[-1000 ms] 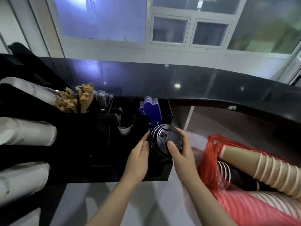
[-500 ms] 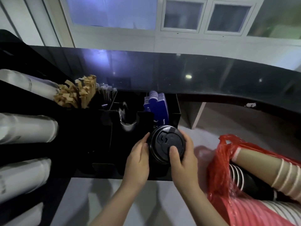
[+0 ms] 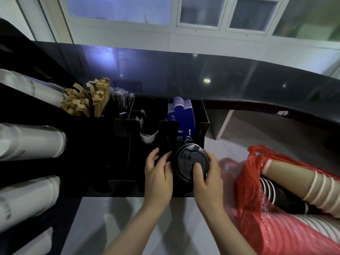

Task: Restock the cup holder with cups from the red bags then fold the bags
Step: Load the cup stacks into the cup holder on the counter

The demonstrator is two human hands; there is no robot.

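A stack of black cup lids [image 3: 190, 159] stands in the front right compartment of the black organiser [image 3: 205, 127]. My right hand [image 3: 207, 178] wraps the stack's right side with its thumb pressed on the top lid. My left hand [image 3: 159, 174] touches the stack's left edge with its fingers spread. A red plastic bag [image 3: 248, 183] lies on the counter to the right, holding a brown cup stack [image 3: 301, 183] and a black striped cup stack [image 3: 279, 196]. White cup stacks [image 3: 31, 142] lie sideways in the holder at the left.
Blue sleeves [image 3: 181, 113], brown stirrers [image 3: 86, 100] and wrapped straws fill the organiser's rear compartments. A dark raised counter ledge [image 3: 239, 85] runs across behind it. The pale worktop [image 3: 114, 218] lies under my forearms.
The view has tilted slightly downward. My hands have stayed on the lid stack, with the right thumb settling further onto the top lid and the left fingers spreading a little.
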